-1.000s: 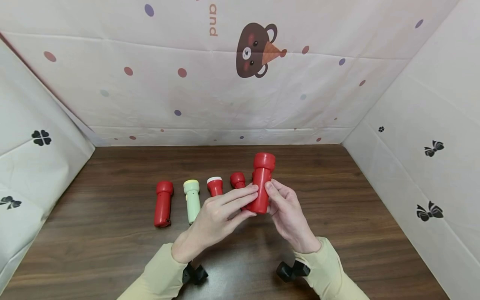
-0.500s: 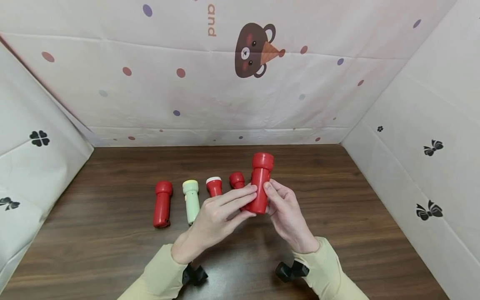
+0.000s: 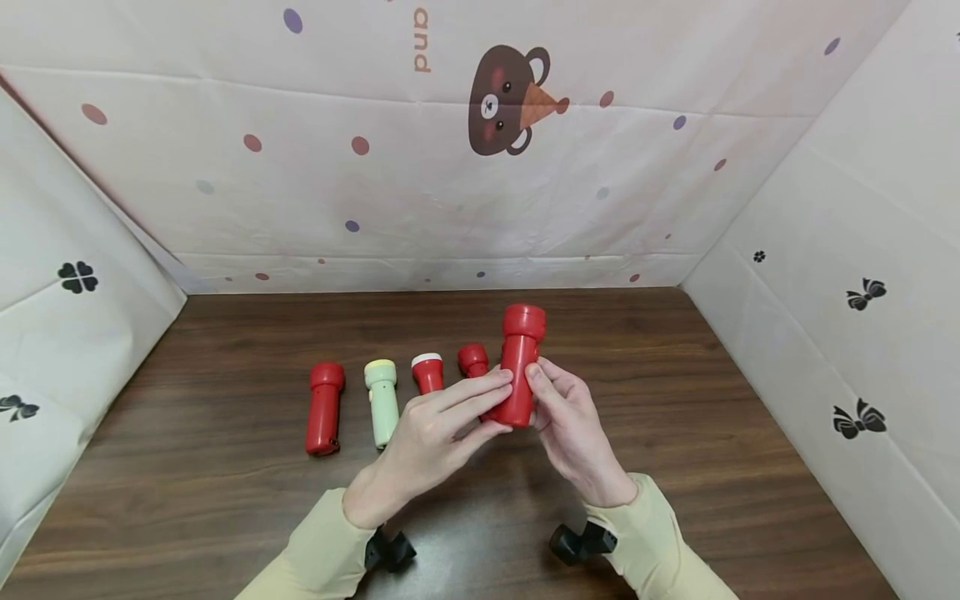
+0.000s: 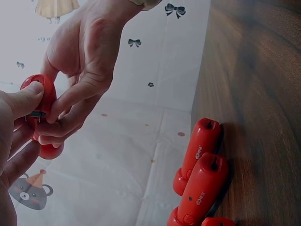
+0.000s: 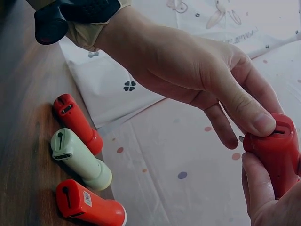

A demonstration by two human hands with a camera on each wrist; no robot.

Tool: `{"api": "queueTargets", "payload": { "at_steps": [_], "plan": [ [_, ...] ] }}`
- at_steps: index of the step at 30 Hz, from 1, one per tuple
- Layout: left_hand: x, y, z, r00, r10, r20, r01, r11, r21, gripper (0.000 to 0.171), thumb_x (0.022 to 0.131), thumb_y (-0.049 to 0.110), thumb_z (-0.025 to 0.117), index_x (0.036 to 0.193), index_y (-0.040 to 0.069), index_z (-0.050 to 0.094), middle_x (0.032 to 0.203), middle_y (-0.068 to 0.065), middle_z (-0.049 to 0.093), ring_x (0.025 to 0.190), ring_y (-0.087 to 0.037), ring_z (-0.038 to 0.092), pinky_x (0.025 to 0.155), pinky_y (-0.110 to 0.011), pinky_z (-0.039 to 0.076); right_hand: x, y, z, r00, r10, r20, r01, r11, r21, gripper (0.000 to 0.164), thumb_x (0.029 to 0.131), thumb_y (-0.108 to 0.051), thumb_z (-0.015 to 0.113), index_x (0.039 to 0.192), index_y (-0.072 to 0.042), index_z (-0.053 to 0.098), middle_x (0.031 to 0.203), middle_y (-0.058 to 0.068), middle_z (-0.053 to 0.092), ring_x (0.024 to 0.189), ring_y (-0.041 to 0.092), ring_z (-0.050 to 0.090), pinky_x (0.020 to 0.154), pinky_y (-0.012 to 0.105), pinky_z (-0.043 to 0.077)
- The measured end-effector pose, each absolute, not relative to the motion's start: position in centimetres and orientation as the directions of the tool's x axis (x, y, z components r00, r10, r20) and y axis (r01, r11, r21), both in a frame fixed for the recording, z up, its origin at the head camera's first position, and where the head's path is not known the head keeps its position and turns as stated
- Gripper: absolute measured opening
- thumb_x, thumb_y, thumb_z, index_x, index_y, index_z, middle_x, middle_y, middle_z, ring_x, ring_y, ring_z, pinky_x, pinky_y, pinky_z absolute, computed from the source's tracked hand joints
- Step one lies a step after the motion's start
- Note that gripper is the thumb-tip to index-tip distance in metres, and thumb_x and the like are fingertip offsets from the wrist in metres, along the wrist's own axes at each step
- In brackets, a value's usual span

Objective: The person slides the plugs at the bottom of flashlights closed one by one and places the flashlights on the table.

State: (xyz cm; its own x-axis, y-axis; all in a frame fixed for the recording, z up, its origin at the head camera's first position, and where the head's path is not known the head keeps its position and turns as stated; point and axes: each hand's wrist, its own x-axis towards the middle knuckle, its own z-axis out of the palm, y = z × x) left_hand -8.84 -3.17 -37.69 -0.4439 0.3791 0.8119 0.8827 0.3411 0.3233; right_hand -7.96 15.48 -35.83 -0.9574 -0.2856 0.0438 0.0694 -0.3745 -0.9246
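Both hands hold a red flashlight (image 3: 519, 367) over the table, its head end pointing away from me. My right hand (image 3: 573, 429) grips the barrel from the right, thumb along its side. From the left, my left hand (image 3: 442, 433) pinches the tail end. The right wrist view shows the left thumb (image 5: 261, 123) pressed on the end cap of the flashlight (image 5: 275, 153), beside a slot. A small metal prong (image 5: 241, 139) sticks out at the cap's side. In the left wrist view, the right fingers wrap the flashlight's body (image 4: 45, 96).
Several flashlights lie in a row on the wooden table (image 3: 675, 433): a red one (image 3: 325, 408), a pale green one (image 3: 383, 404), a white-rimmed red one (image 3: 428, 373) and another red one (image 3: 473, 360), partly behind the left hand. Patterned white sheets (image 3: 225, 183) enclose the back and sides.
The head view has drifted very slightly. Both hands and the held flashlight keep almost the same pose.
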Motion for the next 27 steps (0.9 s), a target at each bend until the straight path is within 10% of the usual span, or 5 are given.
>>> {"api": "queueTargets", "payload": {
  "at_steps": [27],
  "plan": [
    [-8.47, -2.94, -37.57, -0.486, 0.350, 0.801, 0.858, 0.368, 0.360, 0.048, 0.075, 0.029, 0.080, 0.119, 0.011, 0.067, 0.119, -0.004, 0.070, 0.111, -0.016, 0.067, 0.090, -0.026, 0.055, -7.77, 14.98, -35.78, -0.970, -0.243, 0.008, 0.089, -0.385, -0.918, 0.028, 0.101, -0.017, 0.044, 0.126, -0.009, 0.054, 0.105, -0.005, 0.070, 0.092, 0.006, 0.071, 0.081, 0.023, 0.058]
  ]
}}
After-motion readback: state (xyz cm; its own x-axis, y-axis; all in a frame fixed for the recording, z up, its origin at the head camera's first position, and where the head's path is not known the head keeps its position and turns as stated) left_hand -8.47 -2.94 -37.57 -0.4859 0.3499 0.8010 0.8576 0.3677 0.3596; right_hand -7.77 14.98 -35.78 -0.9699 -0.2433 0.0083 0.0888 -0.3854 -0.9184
